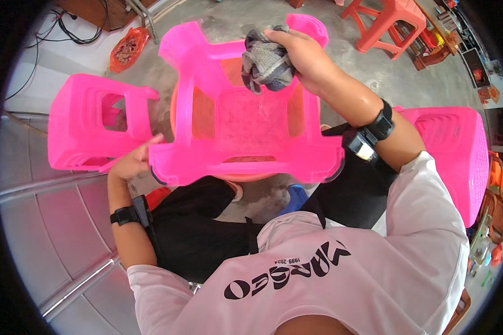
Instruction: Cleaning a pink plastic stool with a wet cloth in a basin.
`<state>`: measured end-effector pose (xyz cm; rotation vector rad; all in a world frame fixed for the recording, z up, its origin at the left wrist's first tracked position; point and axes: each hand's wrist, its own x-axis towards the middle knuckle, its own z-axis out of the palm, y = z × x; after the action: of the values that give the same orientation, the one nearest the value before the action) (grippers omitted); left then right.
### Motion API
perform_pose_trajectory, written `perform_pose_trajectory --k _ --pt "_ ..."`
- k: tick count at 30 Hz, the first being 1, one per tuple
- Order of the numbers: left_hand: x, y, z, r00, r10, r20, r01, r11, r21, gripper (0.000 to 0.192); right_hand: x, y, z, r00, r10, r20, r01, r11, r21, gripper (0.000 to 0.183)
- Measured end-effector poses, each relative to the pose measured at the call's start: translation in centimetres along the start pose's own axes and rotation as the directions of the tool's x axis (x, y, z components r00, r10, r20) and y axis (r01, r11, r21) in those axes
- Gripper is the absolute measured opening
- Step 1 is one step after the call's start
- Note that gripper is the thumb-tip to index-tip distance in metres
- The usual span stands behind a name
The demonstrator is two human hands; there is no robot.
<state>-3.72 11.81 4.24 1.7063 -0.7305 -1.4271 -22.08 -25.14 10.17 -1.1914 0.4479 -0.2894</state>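
In front of me a pink plastic stool (251, 117) is turned upside down, its legs splayed up towards me and the underside of its seat showing. It lies over a round orange basin (256, 177), mostly hidden beneath it. My right hand (308, 54) grips a crumpled grey cloth (268, 60) above the far right part of the stool. At the near left leg is my left hand (132, 161), slightly blurred, with its fingers at the leg's outer edge and part of the hand hidden behind the plastic.
Pink stools stand at my left (100, 121) and right (452, 159). Farther off are an orange-red stool (390, 25), a red plastic bag (129, 49) with contents, and black cables (77, 35). A metal panel door (63, 226) runs along my left.
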Motion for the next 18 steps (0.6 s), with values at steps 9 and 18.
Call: perform_pose_trajectory --k 9,18 --pt "2.7 -1.2 0.3 0.873 -0.113 -0.474 0.197 0.971 0.133 0.081 -1.4 -0.9 -0.1 0.999 0.003 0.045 -0.005 0.999 0.037 0.023" --pt "6.5 -1.0 -1.1 0.735 0.266 -0.624 -0.149 0.961 0.234 0.069 -1.4 -0.8 0.8 0.994 0.035 0.104 -0.035 0.999 -0.007 0.023"
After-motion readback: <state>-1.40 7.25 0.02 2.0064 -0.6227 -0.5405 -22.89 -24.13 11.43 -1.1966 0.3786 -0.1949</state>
